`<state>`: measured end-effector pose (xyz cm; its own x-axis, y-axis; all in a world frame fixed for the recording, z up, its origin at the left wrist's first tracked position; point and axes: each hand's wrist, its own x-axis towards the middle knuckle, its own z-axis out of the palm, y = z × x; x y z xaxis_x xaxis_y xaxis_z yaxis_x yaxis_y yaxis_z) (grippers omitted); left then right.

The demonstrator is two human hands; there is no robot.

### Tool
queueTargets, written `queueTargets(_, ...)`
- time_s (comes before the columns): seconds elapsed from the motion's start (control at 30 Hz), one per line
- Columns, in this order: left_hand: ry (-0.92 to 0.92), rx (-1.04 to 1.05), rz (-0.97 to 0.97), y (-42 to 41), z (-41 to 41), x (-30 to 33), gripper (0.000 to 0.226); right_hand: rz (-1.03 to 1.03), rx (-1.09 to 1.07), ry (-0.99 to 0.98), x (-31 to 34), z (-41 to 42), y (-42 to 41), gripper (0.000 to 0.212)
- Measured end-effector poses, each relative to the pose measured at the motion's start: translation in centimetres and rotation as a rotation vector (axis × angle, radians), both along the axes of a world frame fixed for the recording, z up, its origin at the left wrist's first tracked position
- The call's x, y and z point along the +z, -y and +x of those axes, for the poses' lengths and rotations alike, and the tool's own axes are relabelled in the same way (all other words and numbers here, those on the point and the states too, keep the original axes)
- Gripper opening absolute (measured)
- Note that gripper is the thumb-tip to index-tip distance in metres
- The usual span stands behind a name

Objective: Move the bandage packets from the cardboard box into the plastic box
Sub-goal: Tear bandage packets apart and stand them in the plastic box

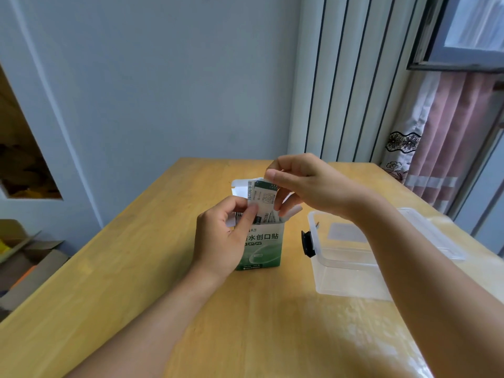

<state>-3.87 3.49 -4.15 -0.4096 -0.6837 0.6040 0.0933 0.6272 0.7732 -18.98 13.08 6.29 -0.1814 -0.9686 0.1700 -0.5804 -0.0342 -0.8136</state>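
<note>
Wooden table (109,282) before a pale wall. At centre, left hand (223,236) grips an upright green-and-white cardboard box (263,249), its top flap open. Right hand (302,184) pinches a bandage packet (266,197) half out of it. Just right sits an open clear plastic box (341,257).

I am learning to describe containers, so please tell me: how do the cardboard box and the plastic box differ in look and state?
The cardboard box is opaque, green and white with print; the plastic box is clear and unprinted. The cardboard box stands tall and upright; the plastic box lies low and wide. The left hand holds the cardboard box while the right hand pinches a bandage packet above it; no hand touches the plastic box. Both are open and on the table.
</note>
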Motion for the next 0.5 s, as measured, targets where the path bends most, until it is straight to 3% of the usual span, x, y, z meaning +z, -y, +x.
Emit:
queueTargets(0.07, 0.010, 0.031, -0.016, -0.2, 0.0, 0.1, 0.014, 0.020, 0.025, -0.075, -0.1, 0.2, 0.2, 0.034)
queueTargets(0.17, 0.004, 0.168, -0.212, -0.3, 0.2, 1.1, 0.017, -0.128, -0.024, -0.201, 0.1, 0.0, -0.1, 0.017)
queueTargets(0.27, -0.007, 0.163, -0.294, -0.8, 0.2, 4.4, 0.022, -0.281, -0.085, 0.079, 1.6, -1.7, -1.4, 0.015)
queueTargets(0.3, -0.002, 0.090, -0.208, -1.2, 0.0, 5.9, 0.027, -0.299, -0.086, 0.187, 2.2, -2.5, -1.9, 0.017)
queueTargets(0.37, 0.023, -0.151, 0.179, -1.8, -1.2, 9.0, 0.040, -0.290, -0.068, 0.304, 2.9, -3.9, -3.0, 0.016)
queueTargets(0.43, 0.143, -0.484, 0.619, -2.4, -2.4, 11.4, 0.057, -0.248, -0.049, 0.307, 3.0, -4.8, -3.9, 0.012)
queueTargets(0.5, 0.259, -0.742, 0.857, -3.5, -3.6, 12.4, 0.064, -0.201, -0.083, 0.238, 3.0, -5.7, -4.6, 0.013)
